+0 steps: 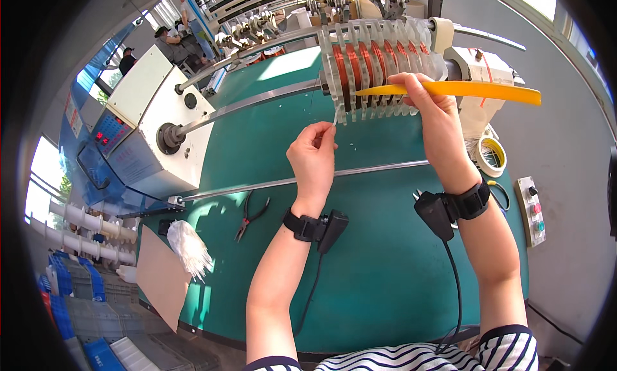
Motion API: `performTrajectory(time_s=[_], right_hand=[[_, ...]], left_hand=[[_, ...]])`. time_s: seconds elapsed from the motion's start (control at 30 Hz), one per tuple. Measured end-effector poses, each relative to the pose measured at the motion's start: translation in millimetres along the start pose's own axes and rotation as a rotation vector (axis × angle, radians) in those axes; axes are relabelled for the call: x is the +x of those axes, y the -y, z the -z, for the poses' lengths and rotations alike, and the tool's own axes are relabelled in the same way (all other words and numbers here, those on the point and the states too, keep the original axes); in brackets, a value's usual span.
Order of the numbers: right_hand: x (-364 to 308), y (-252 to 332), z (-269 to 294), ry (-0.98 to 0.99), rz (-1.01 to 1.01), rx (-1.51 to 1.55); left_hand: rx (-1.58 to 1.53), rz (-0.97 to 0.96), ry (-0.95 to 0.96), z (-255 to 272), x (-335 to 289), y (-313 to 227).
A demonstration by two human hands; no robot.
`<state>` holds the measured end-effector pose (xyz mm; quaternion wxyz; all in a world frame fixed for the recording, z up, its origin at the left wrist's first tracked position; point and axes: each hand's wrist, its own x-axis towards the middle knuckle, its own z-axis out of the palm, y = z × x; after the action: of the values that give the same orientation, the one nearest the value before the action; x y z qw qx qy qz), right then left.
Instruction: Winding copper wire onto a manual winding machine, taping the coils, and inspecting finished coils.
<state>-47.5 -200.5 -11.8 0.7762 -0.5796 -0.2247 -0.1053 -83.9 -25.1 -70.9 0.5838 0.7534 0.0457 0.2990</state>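
Observation:
A coil former of clear, finned discs sits on the machine's shaft, with copper wire wound in its slots. My right hand grips a long yellow flat stick whose narrow tip reaches in among the discs. At the former's lower left edge, my left hand is closed in a pinch on the end of a thin white strip, perhaps a cable tie. The strip's other end is lost between the discs. Both wrists carry black strapped devices with cables.
On the green bench lie pliers and a bundle of white cable ties beside brown cardboard. A white winding machine stands left. A tape roll and button box are right. A metal rod crosses the bench.

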Motion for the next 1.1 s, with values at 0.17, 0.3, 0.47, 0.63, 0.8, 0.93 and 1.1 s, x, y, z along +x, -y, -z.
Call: performTrajectory(time_s=[0.17,0.3,0.47,0.63,0.8,0.93,1.1], right_hand=[[-2.7,-5.7,3.4,0.012,0.047,-0.047],[-3.0,-7.6,0.2,-0.03,0.135,-0.032],[14.7,-1.6,2.0,0.01,0.118,-0.045],[14.7,2.5,-12.4,-0.059,0.2,-0.023],[-28.5,-2.1,-7.9,-0.072,0.506,-0.667],[-29.4,-22.0,-15.6,-0.06,0.535,-0.694],[-21.2,-41.6,-23.2,-0.044,0.528,-0.7]], left_hand=[[0.013,-0.012,0.017,0.5,-5.8,-3.9],[0.02,-0.03,0.009,0.5,-4.9,0.7],[-0.014,-0.056,-0.018,-6.7,-1.8,-5.5],[-0.083,-0.075,-0.045,-17.0,2.7,-9.5],[-0.276,-0.088,-0.001,-48.2,2.5,-0.2],[-0.375,-0.073,-0.037,-84.4,6.7,7.4],[-0.357,-0.106,-0.063,-96.7,13.9,25.5]])
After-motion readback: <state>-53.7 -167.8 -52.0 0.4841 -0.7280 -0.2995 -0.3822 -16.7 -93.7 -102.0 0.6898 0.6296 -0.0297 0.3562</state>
